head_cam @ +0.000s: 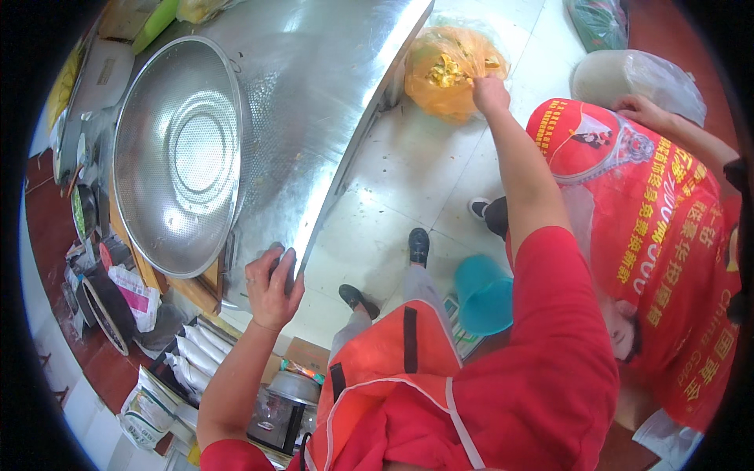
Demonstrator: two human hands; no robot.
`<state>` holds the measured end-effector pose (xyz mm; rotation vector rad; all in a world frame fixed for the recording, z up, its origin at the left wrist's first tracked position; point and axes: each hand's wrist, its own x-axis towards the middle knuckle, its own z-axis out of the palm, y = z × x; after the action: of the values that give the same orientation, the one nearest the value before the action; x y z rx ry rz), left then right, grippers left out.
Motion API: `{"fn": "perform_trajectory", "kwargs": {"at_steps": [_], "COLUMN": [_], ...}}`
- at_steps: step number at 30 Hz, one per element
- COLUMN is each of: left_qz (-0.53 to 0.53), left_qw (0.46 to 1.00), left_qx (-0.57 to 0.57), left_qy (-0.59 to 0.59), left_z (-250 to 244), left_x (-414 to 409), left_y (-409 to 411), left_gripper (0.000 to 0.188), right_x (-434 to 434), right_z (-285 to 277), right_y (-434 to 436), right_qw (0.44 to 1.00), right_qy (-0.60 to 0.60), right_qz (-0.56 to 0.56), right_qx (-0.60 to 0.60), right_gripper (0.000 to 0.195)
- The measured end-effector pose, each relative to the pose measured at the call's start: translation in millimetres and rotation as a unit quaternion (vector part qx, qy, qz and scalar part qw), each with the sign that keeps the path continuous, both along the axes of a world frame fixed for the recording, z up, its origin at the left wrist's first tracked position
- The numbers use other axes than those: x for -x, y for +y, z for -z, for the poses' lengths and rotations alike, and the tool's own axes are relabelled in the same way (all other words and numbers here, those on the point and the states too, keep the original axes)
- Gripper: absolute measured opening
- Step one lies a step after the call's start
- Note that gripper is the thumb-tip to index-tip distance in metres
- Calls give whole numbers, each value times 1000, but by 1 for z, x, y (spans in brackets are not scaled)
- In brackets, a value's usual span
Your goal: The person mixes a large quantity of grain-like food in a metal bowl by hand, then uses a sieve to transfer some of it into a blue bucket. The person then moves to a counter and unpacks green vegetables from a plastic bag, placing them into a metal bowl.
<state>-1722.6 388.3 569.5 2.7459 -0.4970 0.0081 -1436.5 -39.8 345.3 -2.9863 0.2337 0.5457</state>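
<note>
My right hand (492,95) grips the gathered edge of an orange plastic bag (419,87), at the far side near the steel table's edge. Yellow scraps, perhaps peelings, show inside the bag. At the near corner of the stainless-steel table (294,118), my left hand (272,288) has its fingers curled around a small dark object (288,277). Mostly covered by the fingers, that object cannot be named. A large perforated metal colander (159,159) stands on the table beyond my left hand, with nothing seen in it.
Another person in a red printed apron (636,194) stands close at my right, one hand (642,112) by a whitish plastic bag (607,79). A teal bucket (480,294) is on the tiled floor near my feet. White packets (197,353) fill a crate at lower left.
</note>
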Motion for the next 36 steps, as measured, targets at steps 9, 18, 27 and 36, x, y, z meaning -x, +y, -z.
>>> {"fn": "perform_trajectory", "kwargs": {"at_steps": [9, 18, 27, 36], "left_qz": [0, 7, -7, 13], "left_qw": [999, 1000, 1000, 997], "left_qx": [-17, -21, 11, 56], "left_qy": [30, 23, 11, -41], "left_z": [5, 2, 3, -27], "left_x": [3, -4, 8, 0], "left_y": [5, 6, 3, 16], "left_gripper": [56, 53, 51, 44], "right_x": [-24, -51, 53, 122], "right_z": [45, 76, -40, -293], "right_y": [15, 16, 34, 32], "right_qw": [997, 988, 971, 900], "right_qy": [42, 126, -97, -223], "right_qz": [-43, 28, 81, 85], "right_qx": [49, -85, -205, -364], "right_gripper": [33, 43, 40, 38]}}
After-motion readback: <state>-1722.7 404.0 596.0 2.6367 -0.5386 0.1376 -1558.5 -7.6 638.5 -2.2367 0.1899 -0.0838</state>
